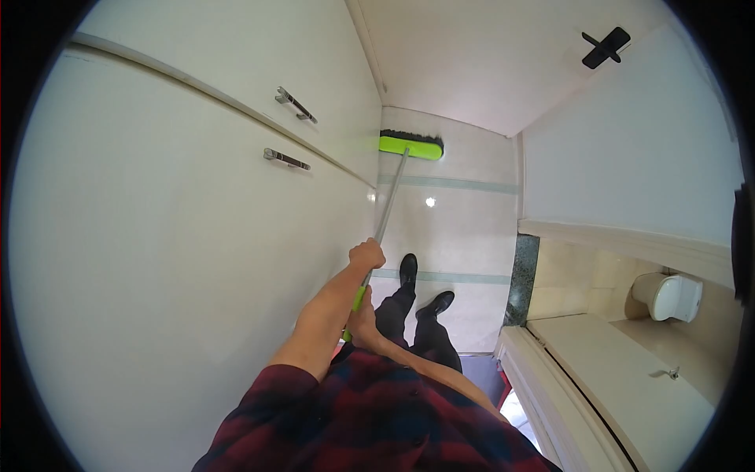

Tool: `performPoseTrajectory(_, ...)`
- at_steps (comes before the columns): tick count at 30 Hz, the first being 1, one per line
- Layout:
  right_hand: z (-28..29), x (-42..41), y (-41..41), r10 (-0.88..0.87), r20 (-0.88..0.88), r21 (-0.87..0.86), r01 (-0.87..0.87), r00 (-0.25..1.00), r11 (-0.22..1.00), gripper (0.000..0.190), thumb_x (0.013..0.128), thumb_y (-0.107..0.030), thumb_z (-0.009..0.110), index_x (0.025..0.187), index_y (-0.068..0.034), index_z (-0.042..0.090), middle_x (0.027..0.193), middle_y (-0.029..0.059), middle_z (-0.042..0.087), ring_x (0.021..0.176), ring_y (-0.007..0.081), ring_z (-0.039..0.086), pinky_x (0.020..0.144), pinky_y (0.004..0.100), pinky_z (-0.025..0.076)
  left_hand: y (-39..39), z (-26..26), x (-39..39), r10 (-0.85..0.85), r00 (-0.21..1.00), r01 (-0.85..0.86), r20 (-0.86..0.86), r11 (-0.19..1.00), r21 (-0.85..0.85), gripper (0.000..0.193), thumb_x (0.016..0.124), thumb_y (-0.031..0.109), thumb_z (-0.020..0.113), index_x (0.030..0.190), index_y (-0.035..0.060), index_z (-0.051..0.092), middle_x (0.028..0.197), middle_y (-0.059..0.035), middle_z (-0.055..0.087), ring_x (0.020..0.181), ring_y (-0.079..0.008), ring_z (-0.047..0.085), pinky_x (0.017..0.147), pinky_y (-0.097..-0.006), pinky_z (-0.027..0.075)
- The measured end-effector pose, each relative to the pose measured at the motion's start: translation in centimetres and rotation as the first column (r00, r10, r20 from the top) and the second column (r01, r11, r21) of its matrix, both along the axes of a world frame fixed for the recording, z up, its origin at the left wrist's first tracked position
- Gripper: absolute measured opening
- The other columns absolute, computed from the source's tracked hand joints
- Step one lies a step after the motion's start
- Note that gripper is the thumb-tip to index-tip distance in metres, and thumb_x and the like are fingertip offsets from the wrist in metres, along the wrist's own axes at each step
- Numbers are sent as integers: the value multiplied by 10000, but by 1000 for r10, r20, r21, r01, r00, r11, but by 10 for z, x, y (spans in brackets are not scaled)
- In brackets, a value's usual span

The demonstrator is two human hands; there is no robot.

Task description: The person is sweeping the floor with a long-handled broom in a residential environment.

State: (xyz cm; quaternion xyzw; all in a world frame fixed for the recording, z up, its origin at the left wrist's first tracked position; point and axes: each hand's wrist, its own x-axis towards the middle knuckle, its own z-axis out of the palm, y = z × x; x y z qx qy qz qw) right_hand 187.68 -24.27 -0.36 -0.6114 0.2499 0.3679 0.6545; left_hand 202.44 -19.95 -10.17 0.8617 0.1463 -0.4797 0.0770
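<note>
A push broom with a lime-green head (416, 147) and dark bristles rests on the pale tiled floor (472, 230), close to the foot of the cabinet. Its grey metal handle (390, 206) slants back towards my body. My left hand (367, 253) is closed around the metal part of that handle. Lower down, nearer my waist, my right hand (364, 321) grips the green end sleeve (358, 298) of the same handle. Both fists wrap the pole, and some of the fingers are hidden.
Tall white cabinet doors (177, 248) with metal pulls (287, 159) line the left side. A white wall (448, 59) closes the far end. On the right, past a dark stone threshold (522, 283), an open door (625, 377) shows a toilet (666, 297). My black shoes (408, 268) stand on the tiles.
</note>
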Motion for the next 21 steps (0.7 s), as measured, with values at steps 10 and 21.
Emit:
performPoseTrajectory(10,-60,96,-9,-141,-68,219,152,988,964,573,848,-189,619,1301,-68,291,915,105,576,722,211,590,622,346,485,3,22,46,95,995,-99,-39,990,-96,518,758,197,545,1214,-36,463,1191,-218,568,1109,-330,573,925,-408,451)
performPoseTrajectory(21,-33,46,-7,8,320,-52,9,947,999,619,874,-167,565,1355,-91,182,835,119,567,566,214,592,439,332,481,-5,7,13,-73,993,72,98,997,16,550,733,175,581,1219,-42,438,1162,-217,585,1089,-323,586,902,-395,460)
